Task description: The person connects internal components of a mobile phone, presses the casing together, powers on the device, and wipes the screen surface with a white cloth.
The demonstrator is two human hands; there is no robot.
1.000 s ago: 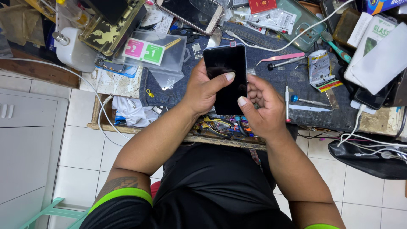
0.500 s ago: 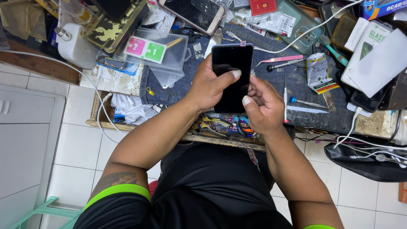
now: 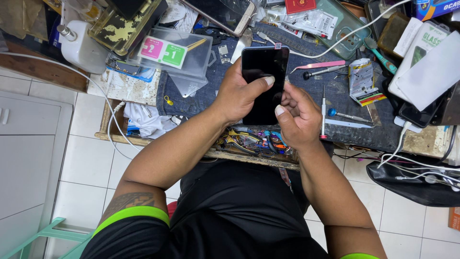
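Note:
A black smartphone (image 3: 262, 72) with a dark screen is held upright over a blue denim work mat (image 3: 306, 86). My left hand (image 3: 237, 96) grips it from the left side, thumb laid across the screen. My right hand (image 3: 298, 115) is at the phone's lower right edge, thumb touching the glass and fingers curled beside it. A small pink tab sticks out at the phone's top edge.
On the mat lie pink tweezers (image 3: 322, 64), screwdrivers (image 3: 323, 115) and small packets (image 3: 362, 79). A clear plastic box (image 3: 172, 55) with pink and green labels, another phone (image 3: 223, 14), a white charger (image 3: 79, 45), cables and boxes crowd the bench. White tiled floor lies below.
The phone and both hands have shifted slightly right and up in view. My right thumb has moved onto the phone's lower right edge.

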